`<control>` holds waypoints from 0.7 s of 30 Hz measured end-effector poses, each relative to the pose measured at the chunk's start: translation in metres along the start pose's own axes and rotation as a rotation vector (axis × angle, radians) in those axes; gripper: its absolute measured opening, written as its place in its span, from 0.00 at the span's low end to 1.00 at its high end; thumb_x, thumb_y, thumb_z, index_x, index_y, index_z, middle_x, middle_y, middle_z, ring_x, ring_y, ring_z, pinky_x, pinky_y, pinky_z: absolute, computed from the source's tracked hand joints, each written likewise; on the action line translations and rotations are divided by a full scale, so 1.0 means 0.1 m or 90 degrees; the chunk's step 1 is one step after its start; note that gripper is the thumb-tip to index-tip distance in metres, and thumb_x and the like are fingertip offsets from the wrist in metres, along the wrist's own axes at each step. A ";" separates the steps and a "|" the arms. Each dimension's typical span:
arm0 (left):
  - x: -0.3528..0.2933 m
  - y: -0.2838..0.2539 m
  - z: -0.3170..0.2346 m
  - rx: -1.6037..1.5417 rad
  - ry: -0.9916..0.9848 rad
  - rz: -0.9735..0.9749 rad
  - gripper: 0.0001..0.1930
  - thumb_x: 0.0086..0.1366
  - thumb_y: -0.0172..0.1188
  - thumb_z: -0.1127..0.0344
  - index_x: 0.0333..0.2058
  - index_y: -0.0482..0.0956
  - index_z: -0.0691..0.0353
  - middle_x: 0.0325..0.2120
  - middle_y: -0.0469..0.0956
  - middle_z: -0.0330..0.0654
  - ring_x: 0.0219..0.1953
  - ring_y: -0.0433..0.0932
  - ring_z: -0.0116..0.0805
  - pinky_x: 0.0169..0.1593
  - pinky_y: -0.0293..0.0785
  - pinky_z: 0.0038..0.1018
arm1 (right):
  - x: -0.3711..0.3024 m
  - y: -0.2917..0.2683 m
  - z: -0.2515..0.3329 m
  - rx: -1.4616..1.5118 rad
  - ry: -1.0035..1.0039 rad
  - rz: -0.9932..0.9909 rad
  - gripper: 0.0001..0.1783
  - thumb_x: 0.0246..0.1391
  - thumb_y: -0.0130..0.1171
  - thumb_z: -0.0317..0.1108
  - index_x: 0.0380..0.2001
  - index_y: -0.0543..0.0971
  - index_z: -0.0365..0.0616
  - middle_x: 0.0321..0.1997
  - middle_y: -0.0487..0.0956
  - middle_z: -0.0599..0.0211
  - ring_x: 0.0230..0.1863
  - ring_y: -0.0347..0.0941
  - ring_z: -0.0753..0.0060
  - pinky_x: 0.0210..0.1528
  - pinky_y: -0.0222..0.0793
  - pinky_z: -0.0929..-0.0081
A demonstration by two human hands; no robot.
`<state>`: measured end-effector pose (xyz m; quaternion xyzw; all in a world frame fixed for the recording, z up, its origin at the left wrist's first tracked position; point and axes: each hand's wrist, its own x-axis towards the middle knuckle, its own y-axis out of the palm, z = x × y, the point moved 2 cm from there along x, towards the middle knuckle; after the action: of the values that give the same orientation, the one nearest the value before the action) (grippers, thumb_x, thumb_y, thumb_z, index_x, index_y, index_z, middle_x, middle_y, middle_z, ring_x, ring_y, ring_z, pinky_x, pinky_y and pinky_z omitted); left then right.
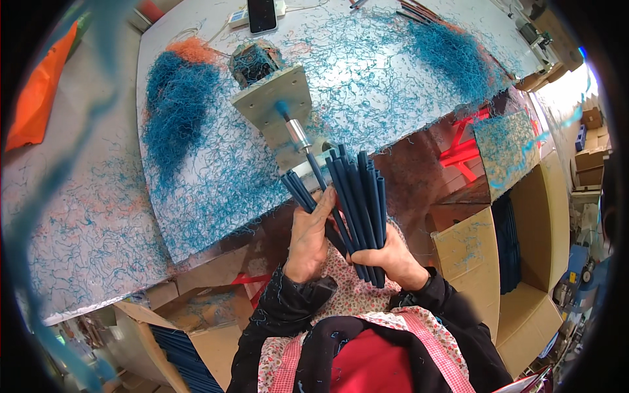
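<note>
My right hand (392, 257) grips a bundle of several dark blue plastic tubes (359, 196), fanned upward. My left hand (309, 237) holds a few more blue tubes (298, 190) and guides one tube (317, 171) whose tip meets a silver spindle (298, 134) sticking out of a metal plate (275, 105) on the white table (216, 196). A small motor block (254, 62) sits behind the plate.
Heaps of blue plastic shavings (173, 105) and another shavings heap (452, 56) cover the table, with an orange tuft (193, 49). A phone (262, 14) lies at the far edge. Cardboard boxes with blue tubes stand at the right (517, 242) and lower left (183, 354).
</note>
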<state>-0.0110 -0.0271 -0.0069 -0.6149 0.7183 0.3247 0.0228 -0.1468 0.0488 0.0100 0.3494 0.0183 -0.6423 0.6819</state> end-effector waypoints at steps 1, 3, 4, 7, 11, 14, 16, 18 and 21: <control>0.05 0.00 -0.01 -0.013 0.006 -0.002 0.13 0.66 0.61 0.56 0.36 0.81 0.61 0.25 0.78 0.32 0.22 0.72 0.17 0.25 0.67 0.16 | 0.05 -0.01 0.02 -0.023 -0.032 -0.009 0.30 0.41 0.65 0.21 0.52 0.72 0.37 0.42 0.79 0.65 0.39 0.77 0.76 0.43 0.74 0.77; 0.10 0.02 -0.03 -0.026 0.013 -0.004 0.13 0.66 0.61 0.56 0.36 0.81 0.61 0.25 0.78 0.32 0.23 0.72 0.17 0.26 0.67 0.16 | 0.11 -0.03 0.08 -0.047 -0.063 -0.017 0.30 0.41 0.65 0.21 0.51 0.72 0.36 0.41 0.79 0.65 0.38 0.77 0.75 0.42 0.74 0.77; 0.10 0.06 -0.04 -0.026 0.020 -0.026 0.13 0.66 0.61 0.56 0.35 0.81 0.61 0.25 0.78 0.33 0.24 0.73 0.18 0.27 0.68 0.17 | 0.11 -0.05 0.08 -0.046 -0.027 -0.006 0.30 0.41 0.65 0.21 0.51 0.72 0.36 0.42 0.79 0.64 0.38 0.77 0.76 0.42 0.74 0.77; 0.05 0.06 -0.08 -0.003 0.030 -0.034 0.13 0.65 0.62 0.56 0.34 0.81 0.61 0.26 0.79 0.34 0.25 0.73 0.18 0.29 0.68 0.18 | 0.07 -0.04 0.05 -0.034 0.014 -0.006 0.29 0.41 0.65 0.22 0.51 0.72 0.36 0.41 0.79 0.65 0.37 0.76 0.78 0.41 0.73 0.78; -0.06 -0.06 -0.02 0.100 -0.042 0.035 0.13 0.65 0.62 0.56 0.37 0.80 0.61 0.29 0.78 0.32 0.27 0.74 0.18 0.29 0.69 0.17 | -0.09 -0.12 -0.01 -0.070 -0.037 -0.011 0.30 0.42 0.66 0.24 0.53 0.72 0.37 0.40 0.78 0.69 0.38 0.73 0.82 0.40 0.71 0.80; -0.11 -0.01 -0.02 0.097 -0.030 0.024 0.14 0.65 0.62 0.55 0.36 0.80 0.61 0.27 0.77 0.32 0.23 0.71 0.18 0.25 0.67 0.17 | -0.12 -0.12 -0.02 -0.082 -0.053 -0.013 0.31 0.42 0.65 0.23 0.53 0.70 0.36 0.41 0.78 0.67 0.38 0.75 0.80 0.41 0.73 0.78; -0.09 0.00 -0.03 0.086 -0.027 0.021 0.13 0.65 0.62 0.55 0.35 0.80 0.61 0.26 0.77 0.32 0.23 0.70 0.18 0.25 0.67 0.17 | -0.11 -0.10 0.01 -0.086 -0.061 -0.014 0.32 0.41 0.65 0.22 0.54 0.70 0.36 0.41 0.79 0.65 0.37 0.76 0.78 0.41 0.74 0.77; -0.02 -0.03 -0.03 0.080 -0.041 0.000 0.13 0.65 0.62 0.56 0.36 0.80 0.61 0.26 0.76 0.31 0.22 0.70 0.19 0.27 0.67 0.18 | -0.06 -0.08 0.05 -0.034 -0.018 0.007 0.32 0.42 0.64 0.22 0.54 0.69 0.36 0.41 0.79 0.64 0.36 0.77 0.76 0.40 0.74 0.76; 0.12 -0.10 -0.01 0.022 0.011 0.043 0.15 0.65 0.61 0.55 0.39 0.81 0.61 0.29 0.79 0.33 0.28 0.75 0.20 0.30 0.68 0.19 | 0.07 -0.01 0.15 -0.072 -0.037 -0.006 0.30 0.42 0.65 0.23 0.53 0.70 0.35 0.40 0.79 0.62 0.36 0.77 0.74 0.39 0.74 0.75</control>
<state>-0.0043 -0.0384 -0.0156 -0.5928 0.7441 0.3078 0.0163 -0.1526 0.0358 0.0173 0.2914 0.0361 -0.6533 0.6978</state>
